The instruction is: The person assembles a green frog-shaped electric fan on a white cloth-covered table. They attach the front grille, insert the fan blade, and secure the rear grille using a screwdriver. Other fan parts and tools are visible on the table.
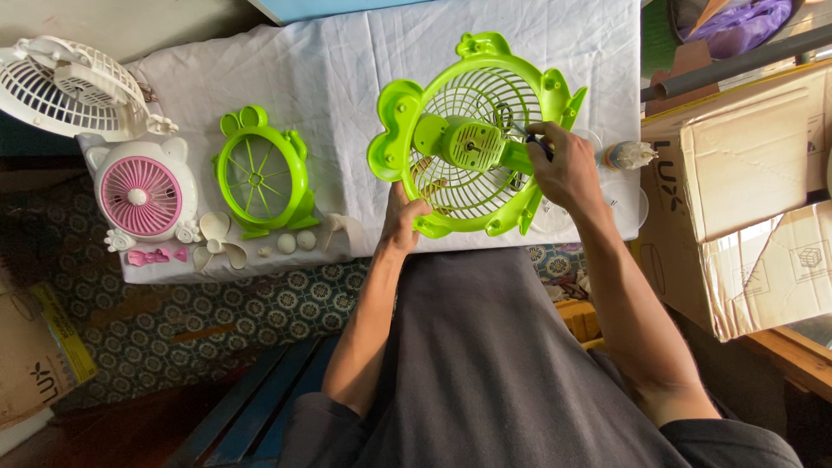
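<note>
A bright green plastic fan housing (472, 139) with a round grille and a motor block at its centre is held tilted above a white cloth. My left hand (403, 218) grips its lower rim from underneath. My right hand (563, 165) sits on the right side of the grille, fingers closed around a small dark-handled tool (530, 139) whose tip points at the motor block. Wires show behind the grille.
On the white cloth (329, 69) lie a green front guard (260, 178), a pink and white small fan (143, 195), a white grille (65, 87), a cream propeller (217, 243) and small parts. Cardboard boxes (745, 199) stand at the right. A small bottle (631, 156) lies by the cloth's right edge.
</note>
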